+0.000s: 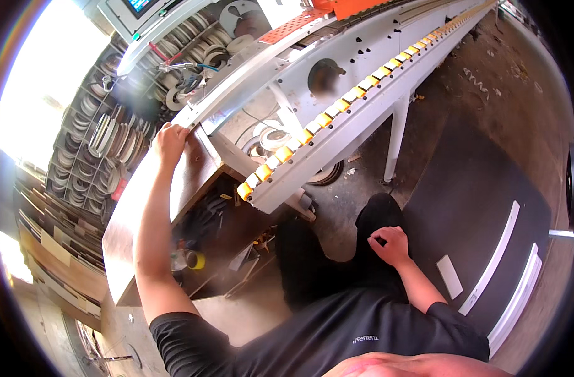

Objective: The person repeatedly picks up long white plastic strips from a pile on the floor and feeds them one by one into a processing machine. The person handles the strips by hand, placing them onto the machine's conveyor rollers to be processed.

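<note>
My left arm reaches forward over a brown wooden table [131,242]. At the table's far corner, my left hand [169,144] has its fingers curled in by the end of a white machine rail [205,103]. Whatever those fingers may hold is hidden. My right hand [389,245] lies on my right thigh, loosely closed, with a dark gap between thumb and fingers and nothing seen in it. Ahead of my knees runs a long white machine beam [293,173] set with a row of yellow and white rollers [324,119].
Racks of coiled edging strips [111,135] stand at the left, above stacked boards [64,251]. A control panel [133,16] hangs at the top left. White strips [491,264] and a short white piece [449,276] lie on a dark board [469,188] at the right. A yellow tape roll [196,260] sits under the table.
</note>
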A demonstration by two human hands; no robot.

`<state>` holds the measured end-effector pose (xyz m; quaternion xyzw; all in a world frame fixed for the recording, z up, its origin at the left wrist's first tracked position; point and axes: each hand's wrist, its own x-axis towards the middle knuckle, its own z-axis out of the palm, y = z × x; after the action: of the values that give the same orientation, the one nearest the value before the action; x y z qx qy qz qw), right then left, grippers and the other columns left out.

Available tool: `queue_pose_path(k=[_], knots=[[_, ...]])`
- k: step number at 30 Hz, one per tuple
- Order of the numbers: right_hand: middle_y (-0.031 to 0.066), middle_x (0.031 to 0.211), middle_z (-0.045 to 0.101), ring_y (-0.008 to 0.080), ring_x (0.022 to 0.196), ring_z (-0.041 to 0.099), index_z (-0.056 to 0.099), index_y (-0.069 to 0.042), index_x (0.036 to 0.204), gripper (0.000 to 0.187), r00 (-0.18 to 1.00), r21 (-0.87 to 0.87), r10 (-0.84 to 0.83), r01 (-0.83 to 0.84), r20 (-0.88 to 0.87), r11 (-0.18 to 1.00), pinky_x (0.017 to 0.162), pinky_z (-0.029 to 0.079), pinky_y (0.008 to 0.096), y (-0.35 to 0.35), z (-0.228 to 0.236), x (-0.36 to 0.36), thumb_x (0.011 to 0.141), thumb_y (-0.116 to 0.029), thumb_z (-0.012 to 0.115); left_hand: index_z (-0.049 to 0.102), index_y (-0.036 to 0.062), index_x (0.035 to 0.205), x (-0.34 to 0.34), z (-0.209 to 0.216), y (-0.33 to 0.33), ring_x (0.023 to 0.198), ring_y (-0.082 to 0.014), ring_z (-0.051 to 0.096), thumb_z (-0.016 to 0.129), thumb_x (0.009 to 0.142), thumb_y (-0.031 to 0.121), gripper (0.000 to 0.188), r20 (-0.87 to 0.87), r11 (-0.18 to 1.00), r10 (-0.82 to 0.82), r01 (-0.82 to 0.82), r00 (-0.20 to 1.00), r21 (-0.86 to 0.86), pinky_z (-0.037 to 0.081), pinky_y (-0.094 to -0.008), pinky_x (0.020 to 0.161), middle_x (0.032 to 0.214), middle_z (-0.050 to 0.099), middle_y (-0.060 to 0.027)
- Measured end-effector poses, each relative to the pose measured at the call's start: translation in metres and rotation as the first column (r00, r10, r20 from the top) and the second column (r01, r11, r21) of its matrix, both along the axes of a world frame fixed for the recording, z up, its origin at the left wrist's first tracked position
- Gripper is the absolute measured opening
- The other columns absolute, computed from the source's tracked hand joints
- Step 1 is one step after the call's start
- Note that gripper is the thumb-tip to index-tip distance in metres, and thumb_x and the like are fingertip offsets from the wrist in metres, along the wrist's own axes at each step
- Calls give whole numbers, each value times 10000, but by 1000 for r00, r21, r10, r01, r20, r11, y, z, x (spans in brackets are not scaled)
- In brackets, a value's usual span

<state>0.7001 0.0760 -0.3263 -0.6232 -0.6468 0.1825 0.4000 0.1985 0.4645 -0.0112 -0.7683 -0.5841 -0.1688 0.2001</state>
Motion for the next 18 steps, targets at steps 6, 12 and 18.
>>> queue_pose_path(k=[6, 12, 18], knots=[[36, 1030, 803, 276, 973, 762, 804, -145, 945, 137, 967, -38, -41, 32, -251, 999, 898, 547, 394, -10, -11, 14, 992, -266, 761, 822, 134, 997, 28, -11, 56, 988, -315, 746, 680, 992, 295, 215, -105, 996, -89, 88, 990, -14, 612, -474, 876, 990, 765, -92], [115, 1059, 793, 358, 992, 751, 812, -103, 1027, 174, 757, -100, -651, 644, -60, 758, 834, 591, 462, -101, -6, 103, 1016, -261, 739, 761, 46, 1207, -12, -44, 126, 1207, -341, 689, 592, 1073, 188, 258, -443, 913, -285, 382, 850, 144, 583, -432, 1018, 1308, 742, -134], [124, 1248, 781, 347, 1183, 722, 789, -110, 1203, 439, 29, 101, -893, 991, 450, 83, 1021, 576, 448, -322, -67, 165, 911, -431, 857, 767, 62, 1310, 26, -35, 100, 1188, -364, 720, 600, 1129, 311, 350, 71, 919, -394, 391, 916, 49, 553, -449, 1018, 1266, 776, -165]])
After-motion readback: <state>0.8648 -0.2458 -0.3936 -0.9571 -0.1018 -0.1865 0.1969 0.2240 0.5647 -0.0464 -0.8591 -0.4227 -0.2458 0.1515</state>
